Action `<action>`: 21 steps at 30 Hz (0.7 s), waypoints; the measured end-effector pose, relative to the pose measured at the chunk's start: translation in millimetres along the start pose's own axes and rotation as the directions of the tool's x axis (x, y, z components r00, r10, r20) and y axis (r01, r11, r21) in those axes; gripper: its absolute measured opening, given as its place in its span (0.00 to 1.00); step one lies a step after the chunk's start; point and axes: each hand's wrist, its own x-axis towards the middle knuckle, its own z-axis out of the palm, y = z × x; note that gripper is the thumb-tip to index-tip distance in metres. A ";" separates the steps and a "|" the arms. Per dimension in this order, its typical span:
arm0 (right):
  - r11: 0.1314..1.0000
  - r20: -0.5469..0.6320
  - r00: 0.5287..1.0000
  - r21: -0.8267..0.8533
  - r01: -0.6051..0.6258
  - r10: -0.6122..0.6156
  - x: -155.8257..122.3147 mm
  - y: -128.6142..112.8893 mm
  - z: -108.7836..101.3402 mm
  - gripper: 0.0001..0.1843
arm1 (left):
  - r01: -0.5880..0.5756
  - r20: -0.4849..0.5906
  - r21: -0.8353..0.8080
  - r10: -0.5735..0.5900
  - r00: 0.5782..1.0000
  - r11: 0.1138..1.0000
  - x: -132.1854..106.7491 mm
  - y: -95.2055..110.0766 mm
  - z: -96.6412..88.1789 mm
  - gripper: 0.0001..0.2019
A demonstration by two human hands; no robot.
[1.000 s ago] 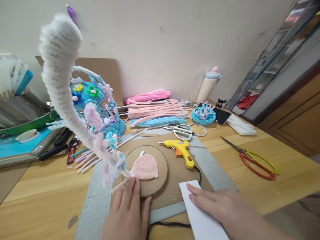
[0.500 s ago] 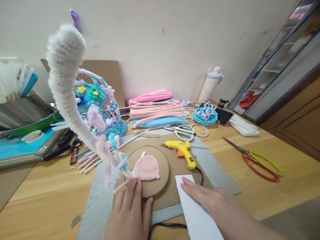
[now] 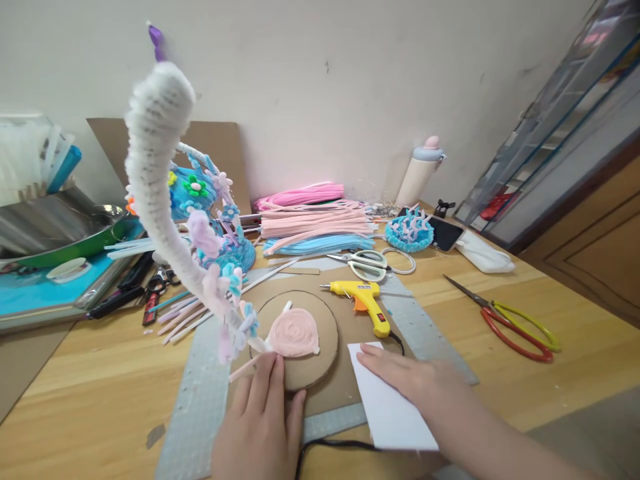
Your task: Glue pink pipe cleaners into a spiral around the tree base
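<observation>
My left hand [image 3: 257, 417] pinches the front left edge of a round cardboard disc [image 3: 317, 370], fingers on top and thumb low at the rim. A pink coiled fuzzy patch [image 3: 294, 332] lies on the disc. From its left side rises a curved white fuzzy stem [image 3: 157, 180], thick at the top and dotted with lilac and blue flowers. A pink pipe cleaner [image 3: 243, 369] sticks out by my left fingers. My right hand [image 3: 417, 380] grips a white card [image 3: 387, 417], fingers stretched over its top; the thumb is hidden.
A yellow glue gun [image 3: 367, 303] lies right of the disc. Behind it are green-handled scissors [image 3: 367, 265] and pipe cleaner bundles [image 3: 315, 223]. Red-and-yellow scissors [image 3: 515, 327] lie at right. A blue flowered craft [image 3: 200, 193] stands behind the stem. A black cord [image 3: 335, 441] crosses the front.
The white card and my right hand have moved slightly away from me, so its near edge now shows. The stem appears shifted right and lower. My left hand keeps its grip.
</observation>
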 end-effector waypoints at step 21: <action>0.587 -0.103 0.632 0.510 -0.629 0.768 -3.9 63.9 -44.9 0.29 | 0.009 0.032 0.018 -0.009 0.999 1.000 -0.7 2.0 -1.8 0.19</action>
